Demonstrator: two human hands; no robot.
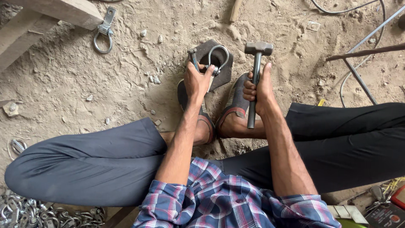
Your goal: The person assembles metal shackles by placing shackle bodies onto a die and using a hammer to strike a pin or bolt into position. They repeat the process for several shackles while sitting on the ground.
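Plaid sleeves (236, 198) nearest; left hand (196, 81) grip clamped on shackle (217, 59); right hand (258, 90) grip clamped on hammer (255, 71)

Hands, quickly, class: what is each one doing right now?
Left hand: closed, holding a metal shackle on a steel block.
Right hand: closed around a hammer.

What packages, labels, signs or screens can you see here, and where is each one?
Dark flat package, bottom right corner: black face with a small red and white round mark.
Red-edged item just above it: cut off by the frame, kind unclear.
No signs or screens.
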